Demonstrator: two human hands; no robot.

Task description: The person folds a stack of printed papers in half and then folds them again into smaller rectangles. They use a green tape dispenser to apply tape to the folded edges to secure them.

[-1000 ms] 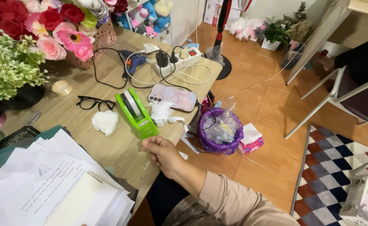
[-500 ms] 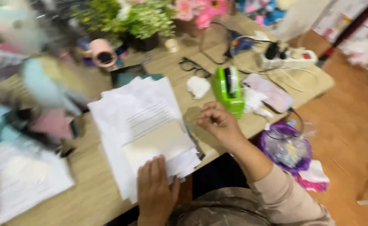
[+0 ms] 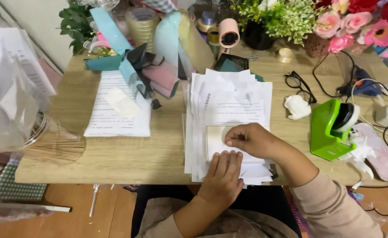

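Paper stack (image 3: 229, 105) under both hands' fingers (image 3: 229, 161), wooden desk (image 3: 158, 145)

Count, tabletop (image 3: 158, 154): two hands, left hand (image 3: 222, 176) and right hand (image 3: 251, 140). One paper stack (image 3: 229, 105). One separate printed sheet (image 3: 114, 110). One pair of glasses (image 3: 299, 83). One green tape dispenser (image 3: 330, 130). One small tape roll (image 3: 285, 54).

light wooden table (image 3: 128, 152) | orange-brown plank floor (image 3: 70, 220) | pale wall (image 3: 35, 17)
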